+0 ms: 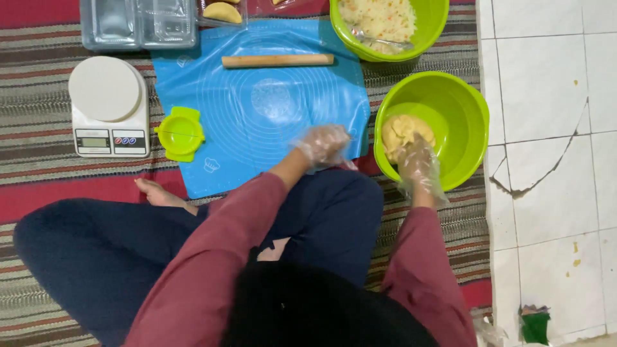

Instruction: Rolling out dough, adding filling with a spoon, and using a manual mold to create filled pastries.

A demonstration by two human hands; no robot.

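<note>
Over green bowl [466, 109]: right hand [416, 160] gripping dough [403, 128] | left hand [323, 145] loosely curled, empty, above mat [257, 128]

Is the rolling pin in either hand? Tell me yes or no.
No: the rolling pin lies alone on the blue mat, far from both gloved hands.

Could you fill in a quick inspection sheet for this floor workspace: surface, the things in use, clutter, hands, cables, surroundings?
Surface: striped rug with a blue mat on it.
Job's things: dough in the near green bowl; rolling pin on the mat.
Clutter: scale, green press, clear trays, a folded pastry, far bowl with filling.
Hands: both gloved; right hand on the dough, left hand over the mat edge, whether closed cannot be told.
Cables: nothing seen.
Surroundings: white tiled floor, cracked.
</note>
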